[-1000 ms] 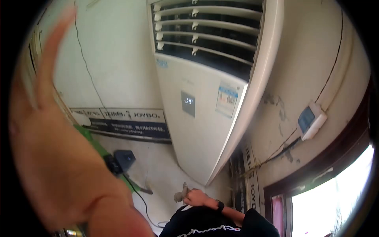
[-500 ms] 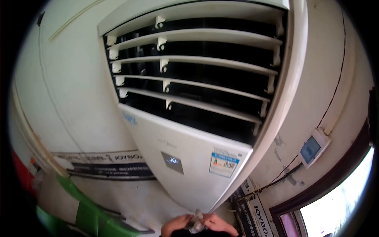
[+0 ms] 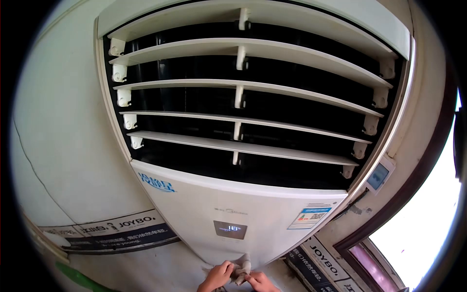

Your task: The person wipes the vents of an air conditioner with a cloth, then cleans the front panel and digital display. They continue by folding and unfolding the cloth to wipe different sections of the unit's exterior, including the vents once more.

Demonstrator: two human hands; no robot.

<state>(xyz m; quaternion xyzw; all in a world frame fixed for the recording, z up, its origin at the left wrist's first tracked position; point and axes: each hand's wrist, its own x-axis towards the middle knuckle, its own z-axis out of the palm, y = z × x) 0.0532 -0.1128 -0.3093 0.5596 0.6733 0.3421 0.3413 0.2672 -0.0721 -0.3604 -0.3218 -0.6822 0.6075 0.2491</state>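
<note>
A tall white floor-standing air conditioner (image 3: 189, 199) fills the middle of the head view, its horizontal louvers (image 3: 194, 87) standing apart over a dark inside. A small lit display (image 3: 230, 229) shows on its front panel. At the bottom, both hands hold a crumpled greyish cloth (image 3: 240, 273) in front of the unit's lower part. My left hand (image 3: 217, 277) is closed on the cloth's left side. My right hand (image 3: 260, 281) pinches it from the right. Part of the cloth is hidden behind the fingers.
Printed boards (image 3: 121, 231) run along the wall base on both sides. A green chair-like piece (image 3: 80, 277) is at the lower left. A wall-mounted box with a bluish cover (image 3: 379, 176) hangs at right, near a dark-framed bright opening (image 3: 413, 243).
My view has moved closer to the air conditioner and turned, so it looks larger and more upright. Both hands still hold the cloth, now slightly differently bunched.
</note>
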